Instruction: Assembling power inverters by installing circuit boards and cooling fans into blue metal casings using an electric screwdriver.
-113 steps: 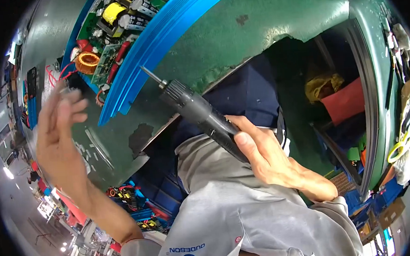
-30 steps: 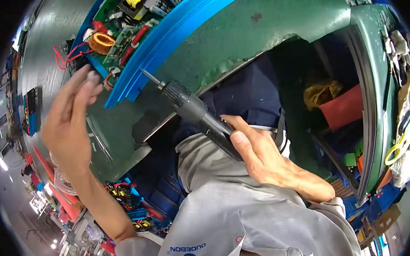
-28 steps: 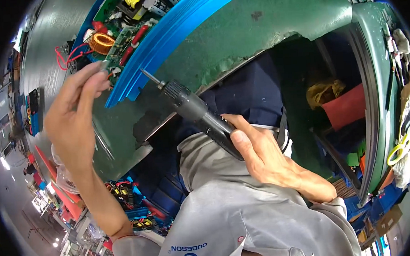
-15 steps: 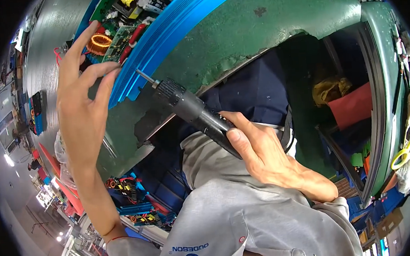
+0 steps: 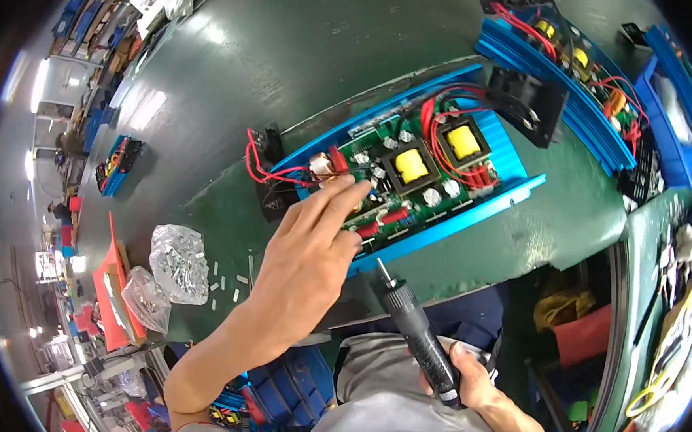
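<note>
Presently, toward one o'clock, the worktop [image 5: 289, 69] carries the blue housing [image 5: 457, 221] with its circuit board [image 5: 417, 215]. At eight, the left hand [image 5: 304, 250] bends over it; whether it grips, I cannot tell. At five, the electric screwdriver [image 5: 420, 334] fills the closed right hand [image 5: 475, 382]; better keep its bit [image 5: 383, 271] off the board.

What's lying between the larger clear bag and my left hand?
In the head view, small pale strips lie loose on the green table there.
</note>
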`<action>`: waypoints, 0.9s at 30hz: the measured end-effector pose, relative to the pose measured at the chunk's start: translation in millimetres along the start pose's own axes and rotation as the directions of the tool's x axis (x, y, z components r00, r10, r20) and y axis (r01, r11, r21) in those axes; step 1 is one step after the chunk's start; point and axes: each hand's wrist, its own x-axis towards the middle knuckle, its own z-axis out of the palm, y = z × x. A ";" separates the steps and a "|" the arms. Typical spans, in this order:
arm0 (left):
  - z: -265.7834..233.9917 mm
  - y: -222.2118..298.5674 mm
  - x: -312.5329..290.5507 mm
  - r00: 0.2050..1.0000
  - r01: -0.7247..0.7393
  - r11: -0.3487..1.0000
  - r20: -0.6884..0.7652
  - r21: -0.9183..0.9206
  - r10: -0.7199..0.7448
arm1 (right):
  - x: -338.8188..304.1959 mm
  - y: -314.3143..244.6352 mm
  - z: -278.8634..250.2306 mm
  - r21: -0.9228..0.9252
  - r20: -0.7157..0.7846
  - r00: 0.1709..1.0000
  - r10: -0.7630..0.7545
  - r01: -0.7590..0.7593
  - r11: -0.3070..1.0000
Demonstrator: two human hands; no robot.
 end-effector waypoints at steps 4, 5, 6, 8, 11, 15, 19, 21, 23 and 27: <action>1.1 -5.2 2.2 0.999 -0.004 0.999 -0.040 -0.042 0.002 | 3.5 -7.3 -2.3 0.005 0.044 0.998 0.040 -0.040 0.999; 1.8 -6.7 3.6 0.999 0.005 0.998 -0.037 -0.055 -0.008 | 3.8 -7.8 -3.5 0.036 0.071 0.996 0.052 -0.055 0.998; 2.6 -8.0 4.7 0.999 -0.011 0.999 -0.050 -0.050 0.008 | 4.2 -8.5 -3.9 0.034 0.067 0.995 0.068 -0.071 0.997; 4.4 -11.7 7.0 0.998 -0.020 0.998 -0.056 -0.051 0.017 | 7.1 -11.7 -4.2 0.078 0.095 0.991 0.096 -0.103 0.992; 6.3 -16.4 5.5 0.999 -0.026 0.997 -0.033 -0.071 0.024 | 7.8 -13.9 -2.4 0.133 0.109 0.988 0.109 -0.123 0.983; 6.0 -14.6 3.0 1.000 0.019 0.984 -0.005 -0.177 -0.020 | 5.7 -16.9 3.9 0.162 0.096 0.987 0.128 -0.142 0.977; -4.3 -2.8 -0.2 0.992 0.083 0.975 0.114 -0.208 -0.060 | 0.8 -13.4 5.8 0.156 0.042 0.985 0.164 -0.169 0.973; -8.1 3.7 -3.5 0.985 0.096 0.972 0.163 -0.215 -0.061 | 0.4 -13.7 5.2 0.115 0.033 0.987 0.155 -0.158 0.981; -9.5 9.3 -5.6 0.976 0.148 0.962 0.191 -0.230 -0.104 | 1.2 -16.2 8.5 0.072 0.030 0.989 0.146 -0.148 0.986; -0.1 11.7 -10.8 0.980 0.151 0.963 0.159 -0.225 -0.117 | 0.0 -9.5 14.6 -0.077 -0.086 0.995 0.047 -0.054 0.996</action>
